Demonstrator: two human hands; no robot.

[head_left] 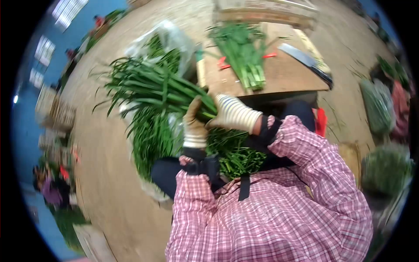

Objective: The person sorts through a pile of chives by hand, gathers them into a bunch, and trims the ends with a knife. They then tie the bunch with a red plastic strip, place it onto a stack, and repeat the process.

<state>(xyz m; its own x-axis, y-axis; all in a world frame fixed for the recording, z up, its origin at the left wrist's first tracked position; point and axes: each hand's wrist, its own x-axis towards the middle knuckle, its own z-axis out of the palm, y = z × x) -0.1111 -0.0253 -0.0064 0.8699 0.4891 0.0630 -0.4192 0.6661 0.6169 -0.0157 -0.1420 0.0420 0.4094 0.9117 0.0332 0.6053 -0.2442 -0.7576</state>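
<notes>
A thick bunch of leafy greens (152, 85), long and flat-leaved like garlic chives, is held between my two gloved hands. My left hand (194, 124) wraps round the stem end from the near side, its fingers closed. Against the right side of the same stems presses my right hand (235, 112), in a striped glove, its fingers partly hidden. More loose greens (152, 139) hang below the bunch and lie across my lap. On the wooden board (288, 81) ahead rests another bunch (244, 56), pale stems toward me, over red ties (223, 63). A large knife (303, 59) lies at the board's right.
A clear plastic bag (174, 41) of greens stands left of the board. Behind the board is a wooden crate (268, 11). Filled bags (379, 107) sit on the floor at right. Boxes (54, 109) and another person (52, 190) are at far left.
</notes>
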